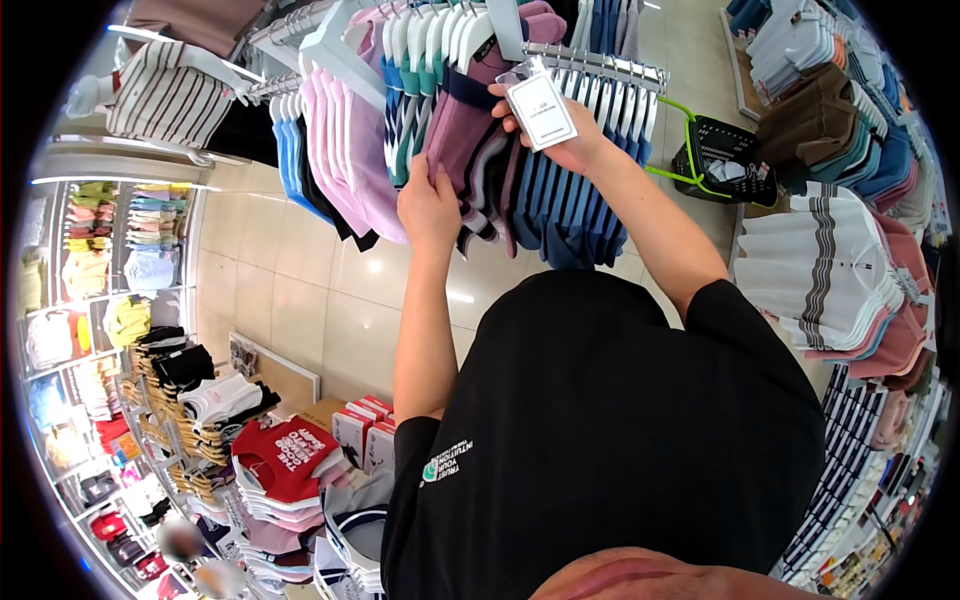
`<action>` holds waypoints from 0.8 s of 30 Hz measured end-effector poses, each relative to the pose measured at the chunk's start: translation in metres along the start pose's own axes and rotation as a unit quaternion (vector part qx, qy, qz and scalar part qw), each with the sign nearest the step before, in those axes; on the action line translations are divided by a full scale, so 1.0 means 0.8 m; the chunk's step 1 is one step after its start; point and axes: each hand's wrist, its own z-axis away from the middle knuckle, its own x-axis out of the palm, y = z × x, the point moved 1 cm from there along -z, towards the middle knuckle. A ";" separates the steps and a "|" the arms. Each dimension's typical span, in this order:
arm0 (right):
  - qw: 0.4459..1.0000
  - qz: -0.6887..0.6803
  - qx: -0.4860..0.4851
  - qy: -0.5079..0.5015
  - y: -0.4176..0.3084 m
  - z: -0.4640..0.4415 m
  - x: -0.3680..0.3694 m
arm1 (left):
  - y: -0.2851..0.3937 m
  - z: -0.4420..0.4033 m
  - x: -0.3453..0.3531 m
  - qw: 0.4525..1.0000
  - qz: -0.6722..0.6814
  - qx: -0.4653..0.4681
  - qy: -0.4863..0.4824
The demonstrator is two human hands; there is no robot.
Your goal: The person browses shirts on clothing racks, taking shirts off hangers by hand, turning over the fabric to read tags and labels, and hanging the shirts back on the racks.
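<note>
My right hand [570, 140] holds a white tag [541, 108] in a clear sleeve, its printed face turned up. Beside it, my left hand [430, 203] is closed on the edge of a mauve shirt [455, 135] with a dark band, which hangs on the rack. White hangers with teal and white shirts [400, 110] hang left of that shirt, then pink shirts [345, 130]. Blue garments [570, 205] hang to its right, partly under my right forearm.
A black basket [722, 160] with green handles stands on the floor at the right. Folded and hanging clothes [830, 265] line the right side. A striped mannequin [170, 95] is at upper left; a red shirt [283, 460] lies on a display at lower left.
</note>
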 end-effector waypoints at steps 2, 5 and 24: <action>0.994 0.096 -0.021 0.036 0.001 0.001 0.002 | -0.002 0.000 0.001 1.000 0.003 -0.006 -0.004; 0.987 0.076 0.009 0.141 0.000 -0.007 0.006 | -0.006 0.000 0.003 1.000 0.008 -0.010 -0.008; 0.827 0.534 -0.072 0.159 0.020 -0.014 0.010 | -0.002 0.001 0.004 1.000 -0.002 -0.004 0.005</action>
